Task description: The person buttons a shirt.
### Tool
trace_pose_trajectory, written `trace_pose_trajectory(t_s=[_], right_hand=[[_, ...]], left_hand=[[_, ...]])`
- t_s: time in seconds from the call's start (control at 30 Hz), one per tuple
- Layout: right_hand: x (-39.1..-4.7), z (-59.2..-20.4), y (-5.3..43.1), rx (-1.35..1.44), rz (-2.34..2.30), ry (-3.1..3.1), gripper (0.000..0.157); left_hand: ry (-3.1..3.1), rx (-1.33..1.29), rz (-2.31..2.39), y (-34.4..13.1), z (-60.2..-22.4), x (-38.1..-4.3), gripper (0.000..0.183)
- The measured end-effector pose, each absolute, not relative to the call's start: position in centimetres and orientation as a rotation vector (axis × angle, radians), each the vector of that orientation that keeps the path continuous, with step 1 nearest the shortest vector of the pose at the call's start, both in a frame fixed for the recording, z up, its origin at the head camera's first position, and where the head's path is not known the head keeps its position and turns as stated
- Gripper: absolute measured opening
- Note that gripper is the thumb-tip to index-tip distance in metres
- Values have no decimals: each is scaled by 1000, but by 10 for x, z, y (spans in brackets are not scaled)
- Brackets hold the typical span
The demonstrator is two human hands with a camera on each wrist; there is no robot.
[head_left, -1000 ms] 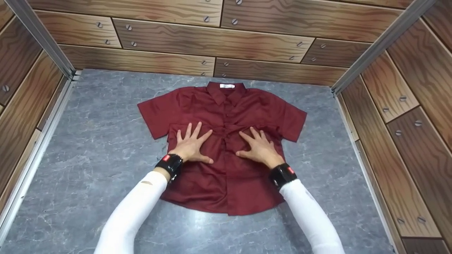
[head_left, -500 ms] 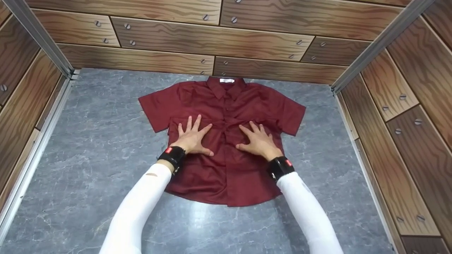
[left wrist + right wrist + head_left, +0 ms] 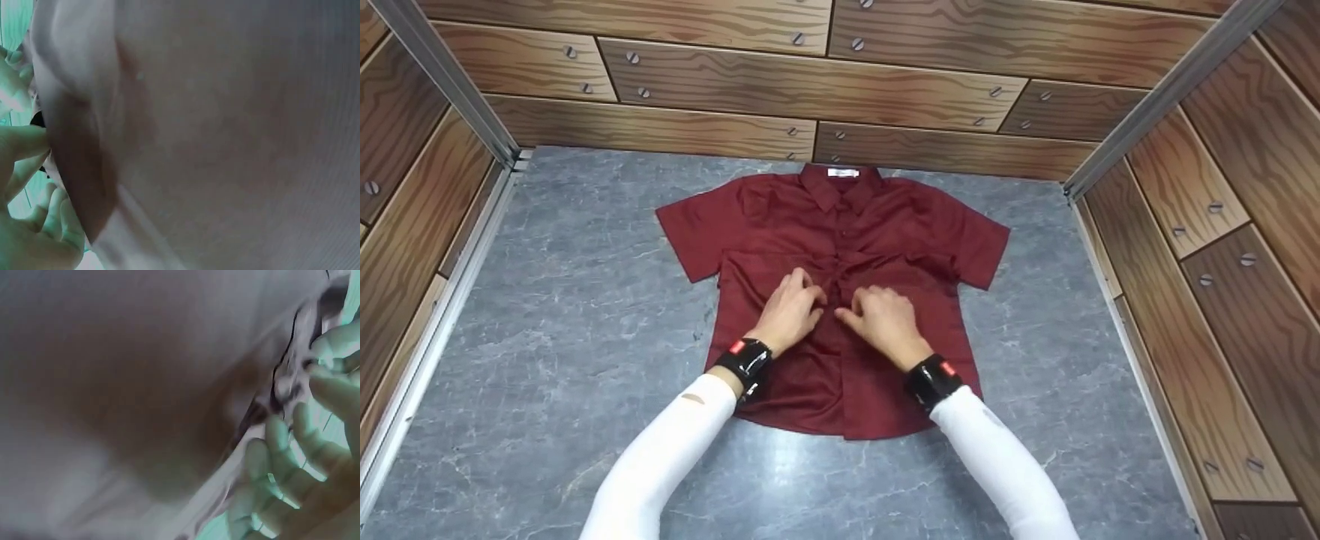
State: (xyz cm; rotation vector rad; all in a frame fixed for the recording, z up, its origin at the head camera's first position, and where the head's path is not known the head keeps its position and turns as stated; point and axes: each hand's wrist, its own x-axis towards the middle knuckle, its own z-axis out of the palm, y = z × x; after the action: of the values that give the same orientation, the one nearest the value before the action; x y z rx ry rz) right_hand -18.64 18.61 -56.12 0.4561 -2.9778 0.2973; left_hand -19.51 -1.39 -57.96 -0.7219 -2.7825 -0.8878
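Observation:
A dark red short-sleeved button-up shirt (image 3: 780,217) lies spread front up, collar pointing to the back wall. My left hand (image 3: 789,309) is over its middle, just left of the button placket (image 3: 840,360), with fingers bent. Opposite it, my right hand (image 3: 883,318) hovers close by the placket with loosely curled fingers. In the left wrist view, a space shows between the thumb and bent fingers of the left hand (image 3: 39,242) beside the cloth. Spread fingertips of the right hand (image 3: 298,478) are right at the fabric in the right wrist view. No cloth shows pinched in either hand.
The shirt rests on a grey marbled surface (image 3: 570,315). Wood-patterned panels stand at the back (image 3: 720,82), left and right, joined by metal corner rails (image 3: 1170,94). The shirt collar (image 3: 825,191) lies close to the back panel.
Both hands, earlier spread flat on the shirt's chest, have drawn inward toward the placket and bent their fingers. The shirt slid slightly toward the back wall between the first two frames.

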Motion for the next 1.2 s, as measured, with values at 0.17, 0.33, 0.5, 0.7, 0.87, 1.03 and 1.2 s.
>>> trace_pose_trajectory(t_s=[0.17,0.33,0.5,0.7,0.87,1.03,1.2], right_hand=[[-184,-567,171,316,213,-3102,49],[-187,-565,172,248,248,-3147,38],[-189,-559,182,260,534,-3149,17],[-188,-557,193,319,745,-3132,7],[-184,-558,198,316,802,-3115,7],[-178,-560,201,424,826,-2996,14],[-173,-564,202,543,845,-2895,14]], left_hand=[[-2874,-687,-961,-16,-583,-191,17],[-2897,-680,-959,-14,-581,-190,18],[-2850,-749,-893,-9,-578,-191,17],[-2777,-907,-838,0,-580,-192,18],[-2783,-941,-778,5,-583,-191,17],[-2758,-940,-785,6,-585,-190,15],[-2709,-906,-977,4,-587,-187,15]])
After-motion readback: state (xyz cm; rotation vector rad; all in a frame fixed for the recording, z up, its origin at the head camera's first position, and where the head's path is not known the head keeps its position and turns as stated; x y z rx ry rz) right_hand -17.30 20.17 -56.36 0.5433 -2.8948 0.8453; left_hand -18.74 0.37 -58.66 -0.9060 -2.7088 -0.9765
